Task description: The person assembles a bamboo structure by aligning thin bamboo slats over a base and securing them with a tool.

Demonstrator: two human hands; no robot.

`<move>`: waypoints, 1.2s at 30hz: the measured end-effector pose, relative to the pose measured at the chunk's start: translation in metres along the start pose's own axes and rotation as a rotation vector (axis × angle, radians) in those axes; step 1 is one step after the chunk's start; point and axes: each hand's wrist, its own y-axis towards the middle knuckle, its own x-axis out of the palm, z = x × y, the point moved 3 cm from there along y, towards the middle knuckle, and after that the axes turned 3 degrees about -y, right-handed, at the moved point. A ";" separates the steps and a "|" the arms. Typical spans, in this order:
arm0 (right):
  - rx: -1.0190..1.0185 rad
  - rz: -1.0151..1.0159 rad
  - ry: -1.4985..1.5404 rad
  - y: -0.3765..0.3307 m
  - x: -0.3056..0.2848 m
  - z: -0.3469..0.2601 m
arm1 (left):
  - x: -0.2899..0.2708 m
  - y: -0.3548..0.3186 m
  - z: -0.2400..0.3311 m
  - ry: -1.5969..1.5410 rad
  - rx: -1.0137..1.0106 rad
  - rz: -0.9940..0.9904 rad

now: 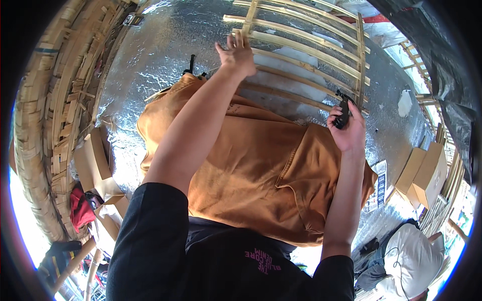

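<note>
A frame of pale bamboo slats [306, 50] lies on a silver foil-covered surface [150, 55]. My left hand [237, 54] rests on the frame's near left part, fingers closed around a slat. My right hand [349, 128] is shut on a small black tool [344, 111] at the frame's near right corner, beside an upright slat [360, 60]. A brown apron [251, 165] covers my front, between my arms.
Stacked bamboo strips and woven work [55, 100] curve along the left. Cardboard boxes sit at the left [93, 160] and right [427, 175]. A person in a white shirt [411, 256] crouches at the lower right. More bamboo frames [416, 60] stand at the upper right.
</note>
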 end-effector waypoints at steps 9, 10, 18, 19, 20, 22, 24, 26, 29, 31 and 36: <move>-0.014 0.005 0.005 0.009 -0.008 -0.005 | 0.004 0.019 -0.020 -0.087 0.086 -0.026; -0.032 0.014 -0.002 0.007 -0.009 -0.005 | 0.005 0.021 -0.016 -0.077 0.106 0.006; -0.068 0.020 -0.051 0.005 -0.004 -0.004 | 0.020 0.034 -0.021 -0.198 0.111 0.041; -0.065 0.014 -0.055 0.006 -0.003 -0.003 | 0.022 0.036 -0.022 -0.238 0.117 0.043; -0.059 0.016 -0.059 0.006 -0.004 -0.003 | 0.027 0.036 -0.022 -0.241 0.112 0.038; -0.058 0.036 -0.051 0.007 -0.005 -0.003 | 0.028 0.036 -0.020 -0.219 0.118 0.065; -0.047 0.028 -0.050 0.007 -0.003 -0.003 | 0.028 0.036 -0.020 -0.232 0.125 0.063; -0.035 0.020 -0.054 0.006 -0.002 -0.002 | 0.029 0.035 -0.020 -0.249 0.130 0.060; -0.021 0.023 -0.051 0.004 0.003 0.002 | 0.026 0.034 -0.022 -0.212 0.129 0.040; -0.065 0.052 -0.085 0.001 0.009 0.004 | 0.024 0.033 -0.023 -0.232 0.119 0.026; -0.097 0.086 -0.267 -0.005 0.008 0.018 | 0.021 0.026 -0.018 -0.232 0.086 0.062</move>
